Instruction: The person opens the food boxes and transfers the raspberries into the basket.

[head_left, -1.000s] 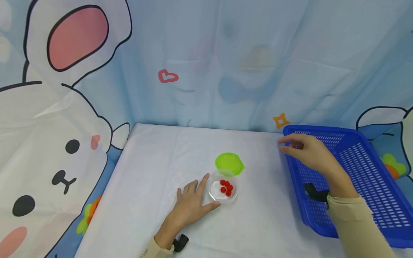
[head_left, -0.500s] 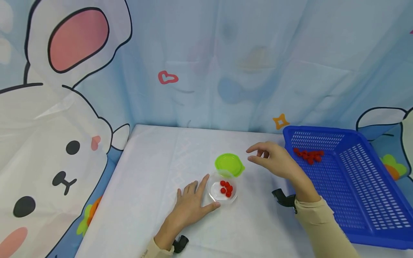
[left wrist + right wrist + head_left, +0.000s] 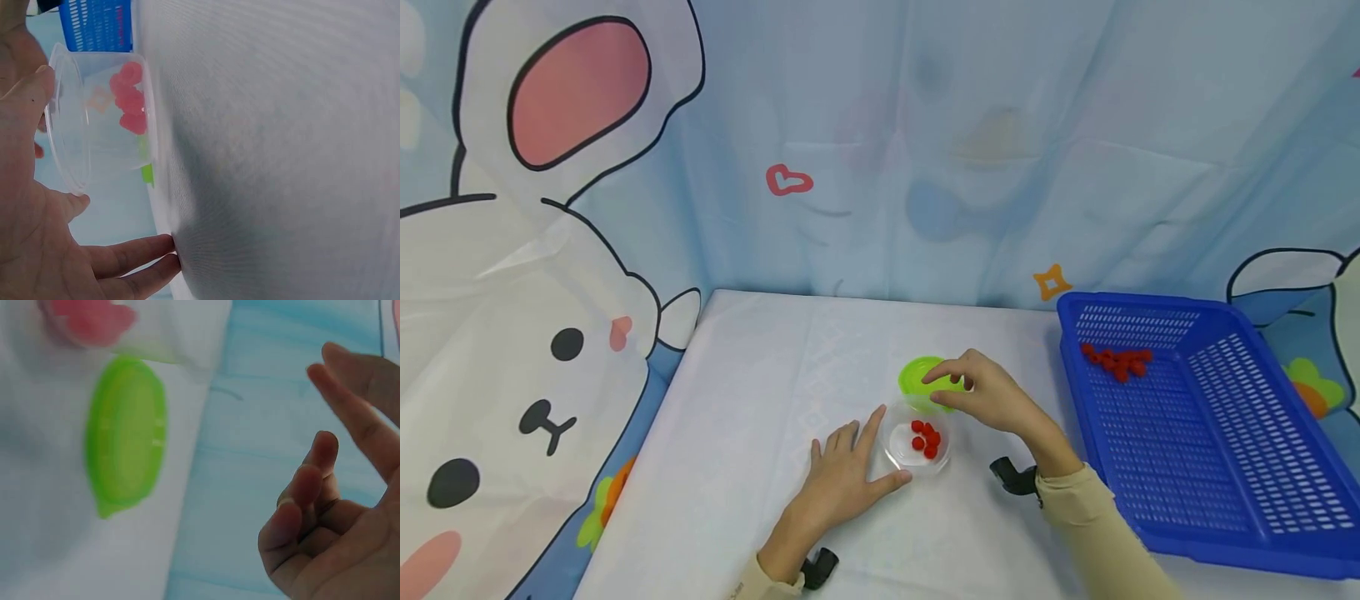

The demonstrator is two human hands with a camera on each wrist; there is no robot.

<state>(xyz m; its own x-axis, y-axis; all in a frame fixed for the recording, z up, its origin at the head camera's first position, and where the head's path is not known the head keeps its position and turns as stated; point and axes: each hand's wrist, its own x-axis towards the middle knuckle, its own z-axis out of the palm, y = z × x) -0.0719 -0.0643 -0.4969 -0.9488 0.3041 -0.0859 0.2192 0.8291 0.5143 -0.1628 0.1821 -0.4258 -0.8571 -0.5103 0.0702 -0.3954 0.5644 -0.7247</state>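
A clear plastic cup (image 3: 897,446) stands on the white-covered table, with several small red raspberry-like pieces (image 3: 130,97) inside. My left hand (image 3: 842,483) rests beside it, fingers spread and mostly straight; the thumb and index finger touch the cup at its rim. Behind the cup lies a green lid (image 3: 128,434), flat on the cloth. Over the lid and the cup's far edge hovers my right hand (image 3: 988,396), its thumb and index finger apart and the other fingers loosely bent. Nothing shows between those fingers in the right wrist view (image 3: 350,481).
On the right of the table is a blue plastic basket (image 3: 1195,475) with perforated walls. More red pieces (image 3: 1120,365) lie in its far left corner. A blue patterned curtain (image 3: 865,250) hangs behind the table's far edge.
My right hand has moved left from over the basket's rim to above the lid and cup, uncovering the red pieces in the basket. The left hand and cup have stayed put.
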